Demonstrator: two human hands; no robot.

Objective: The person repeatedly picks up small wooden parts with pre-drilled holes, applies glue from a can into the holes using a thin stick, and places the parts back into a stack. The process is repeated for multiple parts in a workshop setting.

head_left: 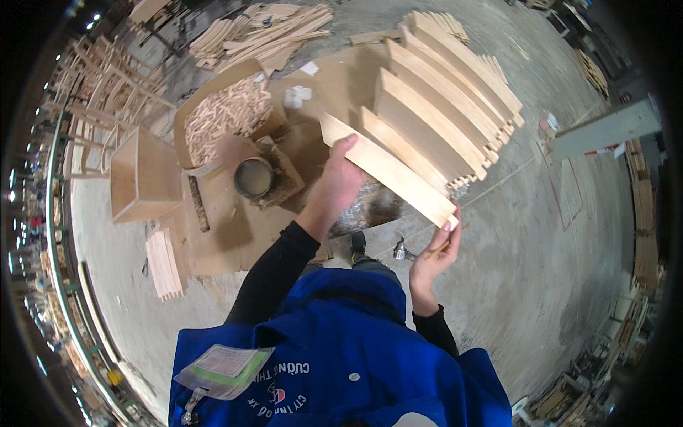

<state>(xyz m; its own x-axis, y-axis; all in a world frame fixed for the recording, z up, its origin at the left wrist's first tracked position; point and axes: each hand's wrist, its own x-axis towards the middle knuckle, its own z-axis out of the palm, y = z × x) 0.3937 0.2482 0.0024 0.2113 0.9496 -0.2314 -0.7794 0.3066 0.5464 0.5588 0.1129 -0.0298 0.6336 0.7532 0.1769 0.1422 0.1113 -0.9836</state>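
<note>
The board (393, 174) is grasped at both ends, its upper left part by the left hand (337, 181) and its lower right end by the right hand (432, 262). It is held slantwise between the hands, with the left thumb laid over its face and the right fingertips pressed at its notched end. A thin stick (439, 250) is also held in the right hand. Just beyond the board, more boards (447, 107) are stood in a row, their toothed ends turned toward the right. To the left of the left hand, a pot (254, 178) is set beside a box (181, 132) filled with pegs (229, 114). A metal tool (400, 250) is seen near the right hand, on its left.
</note>
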